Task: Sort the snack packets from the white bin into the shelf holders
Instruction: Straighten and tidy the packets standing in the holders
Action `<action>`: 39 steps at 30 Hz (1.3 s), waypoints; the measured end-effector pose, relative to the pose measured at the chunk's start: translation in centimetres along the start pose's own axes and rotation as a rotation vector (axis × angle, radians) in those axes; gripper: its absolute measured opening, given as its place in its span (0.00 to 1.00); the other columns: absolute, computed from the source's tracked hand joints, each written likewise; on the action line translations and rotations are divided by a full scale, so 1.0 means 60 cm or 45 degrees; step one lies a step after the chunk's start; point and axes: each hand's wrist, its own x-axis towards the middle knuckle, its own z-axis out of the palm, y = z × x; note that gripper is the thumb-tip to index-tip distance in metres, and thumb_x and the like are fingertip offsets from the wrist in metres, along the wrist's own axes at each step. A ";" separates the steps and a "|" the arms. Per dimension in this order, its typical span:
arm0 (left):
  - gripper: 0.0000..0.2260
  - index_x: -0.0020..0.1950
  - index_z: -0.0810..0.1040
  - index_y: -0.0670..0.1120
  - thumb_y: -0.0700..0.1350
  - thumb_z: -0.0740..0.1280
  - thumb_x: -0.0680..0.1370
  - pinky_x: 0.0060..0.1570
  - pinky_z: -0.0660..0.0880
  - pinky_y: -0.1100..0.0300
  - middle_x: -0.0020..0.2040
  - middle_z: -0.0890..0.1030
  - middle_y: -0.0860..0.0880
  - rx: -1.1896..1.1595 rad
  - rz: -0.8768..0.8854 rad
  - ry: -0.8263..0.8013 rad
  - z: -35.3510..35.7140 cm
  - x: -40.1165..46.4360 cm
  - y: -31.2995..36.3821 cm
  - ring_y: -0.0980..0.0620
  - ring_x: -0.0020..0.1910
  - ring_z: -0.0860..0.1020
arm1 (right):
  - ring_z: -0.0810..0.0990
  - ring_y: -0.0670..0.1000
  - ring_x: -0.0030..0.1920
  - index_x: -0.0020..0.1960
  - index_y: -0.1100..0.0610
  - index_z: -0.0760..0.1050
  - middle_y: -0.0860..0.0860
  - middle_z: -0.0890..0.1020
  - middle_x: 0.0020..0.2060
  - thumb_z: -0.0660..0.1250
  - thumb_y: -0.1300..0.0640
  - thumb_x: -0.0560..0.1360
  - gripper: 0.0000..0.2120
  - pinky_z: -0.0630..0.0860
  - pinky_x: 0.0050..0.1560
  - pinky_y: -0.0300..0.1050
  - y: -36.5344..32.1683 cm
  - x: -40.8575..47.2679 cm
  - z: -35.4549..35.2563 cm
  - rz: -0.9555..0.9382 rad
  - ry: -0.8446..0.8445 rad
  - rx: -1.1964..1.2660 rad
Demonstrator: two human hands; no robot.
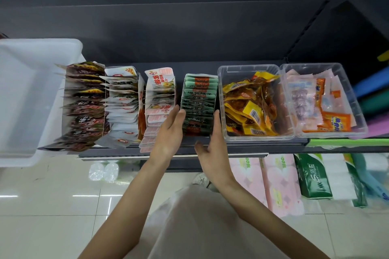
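A white bin [27, 99] stands at the left end of the shelf, and no packets show inside it. Beside it run four rows of upright snack packets: dark brown [84, 107], white [122, 107], pink-and-white [160, 101] and green [199, 103]. My left hand [170, 132] has straight fingers against the left side of the green row. On that row's right side my right hand [212, 139] lies flat with fingers extended. Neither hand holds a packet.
Two clear tubs sit to the right: one [223, 103] with yellow packets, one [357, 111] with pink and orange packets. The shelf's front edge [252, 149] is just below my hands. Tissue packs [282, 185] stand on the lower level above a tiled floor.
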 end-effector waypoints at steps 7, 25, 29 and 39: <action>0.26 0.69 0.65 0.55 0.38 0.67 0.75 0.62 0.71 0.57 0.62 0.76 0.57 0.404 0.323 -0.199 -0.035 0.008 -0.009 0.56 0.62 0.73 | 0.41 0.52 0.76 0.77 0.54 0.38 0.60 0.46 0.77 0.66 0.70 0.72 0.47 0.55 0.71 0.43 0.005 0.009 -0.001 -0.319 0.065 -0.693; 0.34 0.73 0.60 0.45 0.42 0.73 0.72 0.54 0.74 0.51 0.62 0.76 0.43 1.050 0.644 0.071 -0.027 0.044 -0.044 0.43 0.58 0.77 | 0.80 0.55 0.53 0.66 0.58 0.70 0.54 0.80 0.56 0.58 0.50 0.81 0.17 0.78 0.51 0.49 -0.091 0.150 -0.110 -0.715 -0.381 -1.382; 0.34 0.73 0.60 0.45 0.43 0.73 0.72 0.56 0.73 0.51 0.64 0.76 0.44 0.967 0.640 0.081 -0.028 0.042 -0.050 0.45 0.59 0.77 | 0.80 0.55 0.43 0.61 0.59 0.72 0.54 0.81 0.46 0.60 0.59 0.77 0.13 0.75 0.38 0.45 -0.102 0.174 -0.096 -0.860 -0.566 -1.631; 0.33 0.74 0.58 0.46 0.43 0.72 0.73 0.52 0.76 0.51 0.67 0.74 0.45 0.905 0.631 0.093 -0.024 0.042 -0.057 0.46 0.58 0.78 | 0.79 0.56 0.47 0.59 0.62 0.73 0.56 0.80 0.48 0.60 0.55 0.81 0.12 0.67 0.42 0.44 -0.115 0.213 -0.070 -0.727 -0.760 -1.756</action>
